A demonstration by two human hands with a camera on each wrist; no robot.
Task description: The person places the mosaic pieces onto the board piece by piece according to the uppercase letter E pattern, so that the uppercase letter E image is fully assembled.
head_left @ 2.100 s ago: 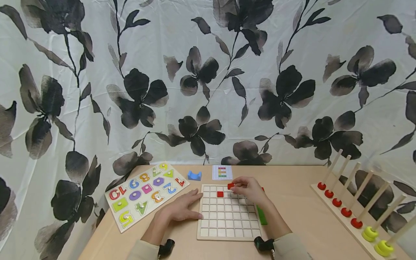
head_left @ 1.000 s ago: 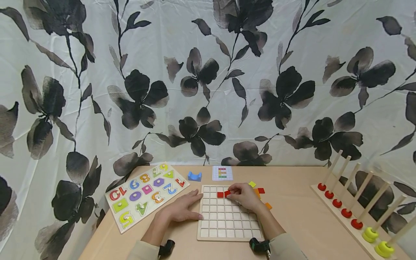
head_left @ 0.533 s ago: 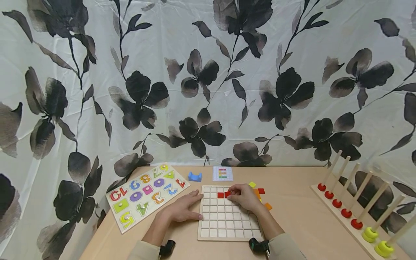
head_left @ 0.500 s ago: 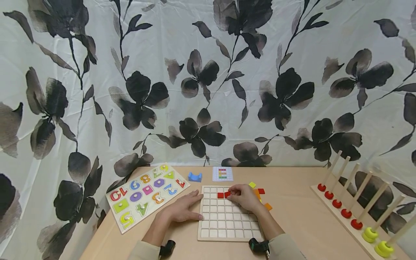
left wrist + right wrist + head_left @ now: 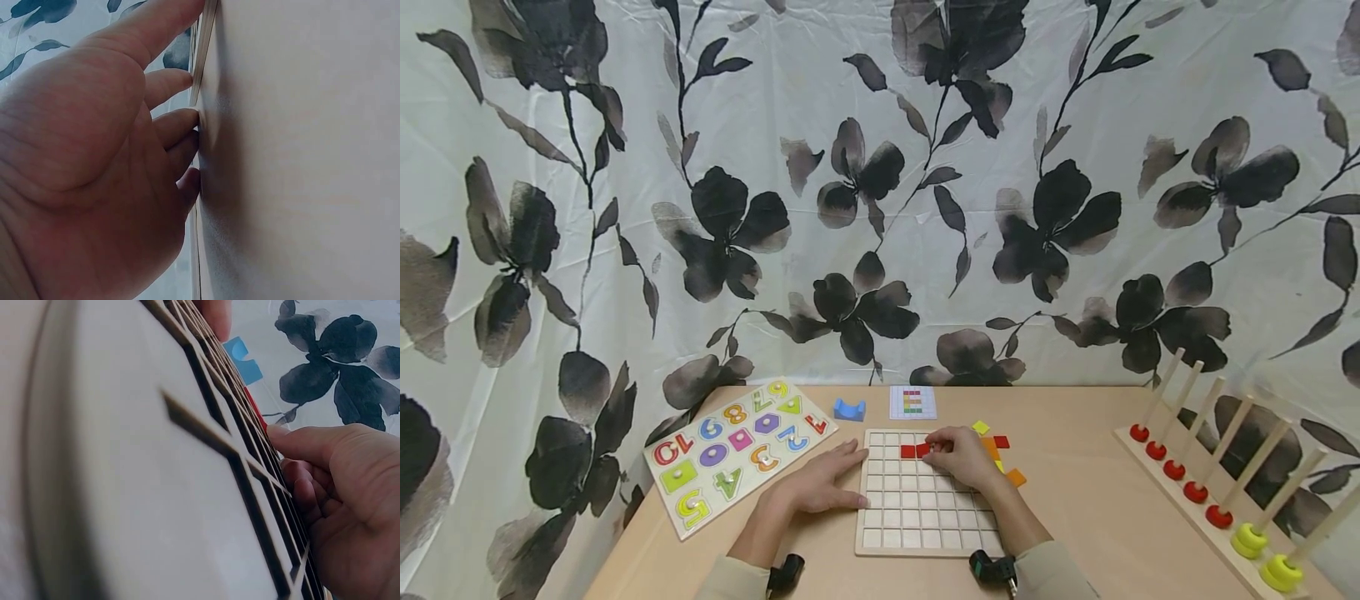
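Observation:
A wooden grid board point(image 5: 925, 515) lies on the table, with one square red tile point(image 5: 907, 452) in its second row. Right of that tile, my right hand point(image 5: 964, 457) pinches a second red tile point(image 5: 922, 450) between thumb and fingers, close over the grid. In the right wrist view a red sliver shows at the thumb tip point(image 5: 275, 430), and the other fingers curl underneath. My left hand point(image 5: 822, 482) lies with relaxed, spread fingers against the board's left edge. Seen from the left wrist, its fingertips point(image 5: 190, 78) meet the wooden side of the board.
Loose tiles, among them a red one point(image 5: 1002, 442) and an orange one point(image 5: 1016, 477), lie right of the board. A pattern card point(image 5: 913, 402) and a blue piece point(image 5: 849, 410) are behind it. A number puzzle point(image 5: 700, 492) sits left, a peg rack point(image 5: 1213, 517) right.
My right hand has carried the red tile from the board's far edge down and left, beside the first red tile. It has barely moved since. My left hand has stayed put.

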